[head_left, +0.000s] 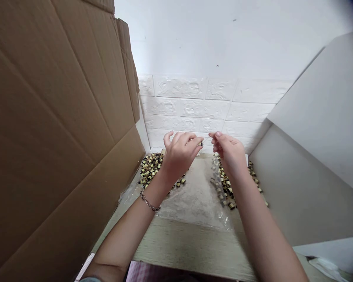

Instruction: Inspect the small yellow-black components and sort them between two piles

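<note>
My left hand (178,154) is raised over the table, its thumb and index finger pinching a small yellow-and-black coil-like component (201,144). Just to the right, my right hand (230,152) has its thumb and index finger pressed together; whatever lies between those fingertips is too small to make out. A narrow gap separates the two sets of fingertips. Below and behind my left hand lies a pile of similar components (149,168). A second pile of components (228,190) is partly covered by my right forearm.
Clear plastic sheeting (191,203) lies on the pale wooden table (191,243) between the piles. A tall cardboard panel (61,117) walls the left side, and a white panel (300,188) stands on the right. The white brick-patterned wall (182,88) closes off the back.
</note>
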### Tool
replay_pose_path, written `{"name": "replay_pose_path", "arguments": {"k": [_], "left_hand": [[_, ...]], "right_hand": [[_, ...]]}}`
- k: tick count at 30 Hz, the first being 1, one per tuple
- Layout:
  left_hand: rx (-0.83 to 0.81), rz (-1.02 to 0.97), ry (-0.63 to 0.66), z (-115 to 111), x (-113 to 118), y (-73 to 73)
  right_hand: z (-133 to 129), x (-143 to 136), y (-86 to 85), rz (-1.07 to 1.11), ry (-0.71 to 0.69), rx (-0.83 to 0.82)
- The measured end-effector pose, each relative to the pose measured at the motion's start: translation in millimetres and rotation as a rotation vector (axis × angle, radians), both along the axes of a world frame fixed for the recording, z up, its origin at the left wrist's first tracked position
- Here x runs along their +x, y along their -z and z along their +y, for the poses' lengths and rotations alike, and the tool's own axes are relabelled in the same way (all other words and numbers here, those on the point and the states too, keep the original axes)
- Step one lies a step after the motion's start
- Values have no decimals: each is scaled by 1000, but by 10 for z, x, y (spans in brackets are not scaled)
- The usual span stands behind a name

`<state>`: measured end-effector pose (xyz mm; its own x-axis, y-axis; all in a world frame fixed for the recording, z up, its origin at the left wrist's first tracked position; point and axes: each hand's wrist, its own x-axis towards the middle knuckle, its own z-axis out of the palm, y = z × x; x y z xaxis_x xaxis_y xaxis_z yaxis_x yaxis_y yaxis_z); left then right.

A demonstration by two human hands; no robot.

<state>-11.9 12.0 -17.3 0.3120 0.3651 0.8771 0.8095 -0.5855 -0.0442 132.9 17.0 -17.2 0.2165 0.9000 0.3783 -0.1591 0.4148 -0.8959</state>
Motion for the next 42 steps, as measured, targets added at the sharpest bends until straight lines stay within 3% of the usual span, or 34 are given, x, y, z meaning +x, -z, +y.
{"name": "replay_pose_path", "arguments": {"k": [4, 15, 21, 27, 33, 42], "left_hand": [[58, 81, -17, -2, 11, 19], [15, 73, -22, 36, 14, 51], [-96, -23, 12, 39, 14, 40], [-138, -84, -9, 13, 15, 14], [-78, -50, -40, 1, 25, 26], [-19, -12, -47, 2, 42, 42]], "right_hand": [[-50, 35, -41, -135, 47, 14], [-149, 36, -107, -228, -32, 77], [-129, 100, -117, -151, 160, 105], [-140, 35, -100, -503, 208, 41], [-187, -90, -50, -828, 419, 310], [-154, -103, -10, -899, 484, 341]]}}
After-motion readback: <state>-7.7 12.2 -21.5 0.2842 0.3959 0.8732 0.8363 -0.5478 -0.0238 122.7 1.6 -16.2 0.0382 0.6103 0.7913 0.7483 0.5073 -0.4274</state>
